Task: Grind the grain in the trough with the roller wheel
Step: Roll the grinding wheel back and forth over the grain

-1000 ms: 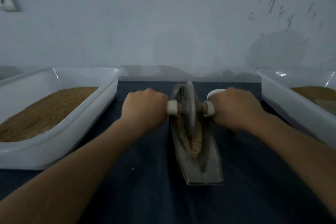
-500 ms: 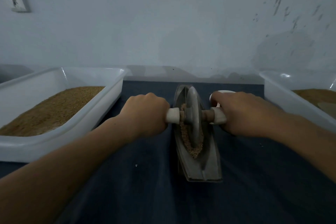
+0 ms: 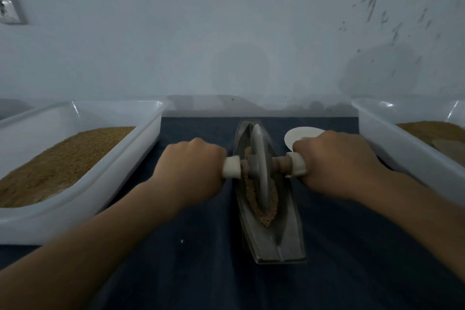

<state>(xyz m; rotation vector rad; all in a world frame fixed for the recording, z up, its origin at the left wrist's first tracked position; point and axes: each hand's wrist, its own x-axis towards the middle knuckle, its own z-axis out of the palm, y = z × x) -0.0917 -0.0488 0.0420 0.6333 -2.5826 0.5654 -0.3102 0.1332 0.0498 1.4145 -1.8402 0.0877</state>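
Note:
A grey boat-shaped metal trough (image 3: 273, 241) lies lengthwise on the dark blue cloth in the middle. Brown grain (image 3: 263, 214) lines its groove. The grey roller wheel (image 3: 260, 168) stands upright in the groove, over the middle of the grain. A wooden axle with white handle ends runs through it. My left hand (image 3: 191, 171) grips the left handle and my right hand (image 3: 337, 163) grips the right handle; both fists hide most of the handles.
A white plastic tub (image 3: 105, 184) of brown grain stands at the left. Another white tub (image 3: 407, 153) with brown grain stands at the right. A small white dish (image 3: 299, 134) sits behind my right hand. A pale wall rises close behind the table.
The wheel has rolled toward me along the trough, from the far part of the grain to the middle, with both hands still gripping the handles.

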